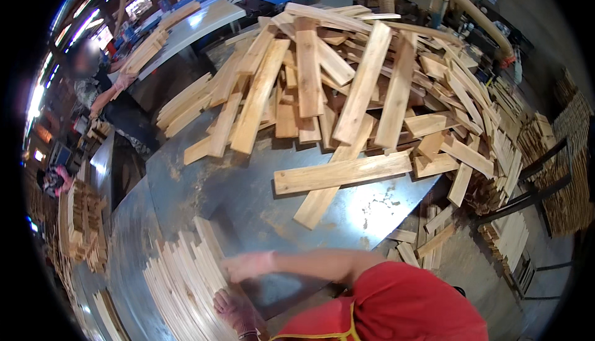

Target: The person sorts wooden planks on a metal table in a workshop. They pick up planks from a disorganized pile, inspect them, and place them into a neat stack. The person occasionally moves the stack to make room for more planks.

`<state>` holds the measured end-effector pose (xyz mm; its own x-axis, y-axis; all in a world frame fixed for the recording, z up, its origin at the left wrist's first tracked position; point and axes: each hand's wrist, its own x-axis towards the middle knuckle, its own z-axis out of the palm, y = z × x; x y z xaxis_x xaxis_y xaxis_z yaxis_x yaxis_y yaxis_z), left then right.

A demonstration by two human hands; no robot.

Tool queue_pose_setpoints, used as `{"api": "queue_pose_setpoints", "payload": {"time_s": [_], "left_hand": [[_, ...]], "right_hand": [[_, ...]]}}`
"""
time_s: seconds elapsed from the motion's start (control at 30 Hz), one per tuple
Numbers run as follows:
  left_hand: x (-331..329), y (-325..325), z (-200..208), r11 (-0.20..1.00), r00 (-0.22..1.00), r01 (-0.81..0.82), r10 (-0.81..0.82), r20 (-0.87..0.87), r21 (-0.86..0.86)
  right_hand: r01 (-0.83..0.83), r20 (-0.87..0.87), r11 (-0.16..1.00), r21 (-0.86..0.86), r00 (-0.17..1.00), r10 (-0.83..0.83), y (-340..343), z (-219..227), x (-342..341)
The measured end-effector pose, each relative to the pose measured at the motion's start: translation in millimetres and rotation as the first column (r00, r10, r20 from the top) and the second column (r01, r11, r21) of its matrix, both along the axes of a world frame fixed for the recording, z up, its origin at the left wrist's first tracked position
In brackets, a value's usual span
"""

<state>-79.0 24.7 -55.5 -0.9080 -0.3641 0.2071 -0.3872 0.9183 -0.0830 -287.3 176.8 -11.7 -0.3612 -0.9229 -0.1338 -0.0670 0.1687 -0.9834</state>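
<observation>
A row of narrow wooden boards [186, 273] lies side by side on the metal table [242, 180], at the lower left. My left hand [232, 310], in a pinkish glove, has its fingers curled over the edge of the row's rightmost board [211, 242]. Just beyond it, my right hand [251, 265] reaches in from the right and meets the side of that same board. Motion blur smears the right fingers, so their grip is unclear. A large heap of loose boards [310, 74] covers the far side of the table, with one board [344, 172] lying crosswise at its near edge.
At the far left, a person [111, 99] holds boards over another table [211, 19]. Stacked boards [83, 223] stand left of my table. To the right are a black metal frame [527, 192] and more boards [427, 242] lower down. A thick hose [471, 0] curves behind the heap.
</observation>
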Motion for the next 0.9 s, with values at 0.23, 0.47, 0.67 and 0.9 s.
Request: {"api": "queue_pose_setpoints", "payload": {"time_s": [0.23,0.47,0.67,0.9], "left_hand": [[-135.5,124.8,91.7,0.889,0.919,0.349,-0.387,0.078,0.297],[-342.7,302.8,60.7,0.601,0.599,0.799,-0.791,0.122,-0.028],[-331.3,299.8,36.7,0.824,0.707,0.511,-0.564,0.427,0.244],[-162.7,186.6,19.1,0.865,0.832,0.467,-0.500,0.240,0.183]], "right_hand": [[0.944,-0.315,0.111,-0.310,0.008,-0.949,415.2,94.4,-164.2],[0.981,-0.411,-0.178,0.080,-0.131,-0.902,563.2,36.3,-287.0],[0.958,-0.116,0.260,0.123,0.274,-0.955,510.8,28.0,-301.1],[0.966,0.150,0.259,0.015,0.254,-0.955,429.4,44.1,-131.9]]}}
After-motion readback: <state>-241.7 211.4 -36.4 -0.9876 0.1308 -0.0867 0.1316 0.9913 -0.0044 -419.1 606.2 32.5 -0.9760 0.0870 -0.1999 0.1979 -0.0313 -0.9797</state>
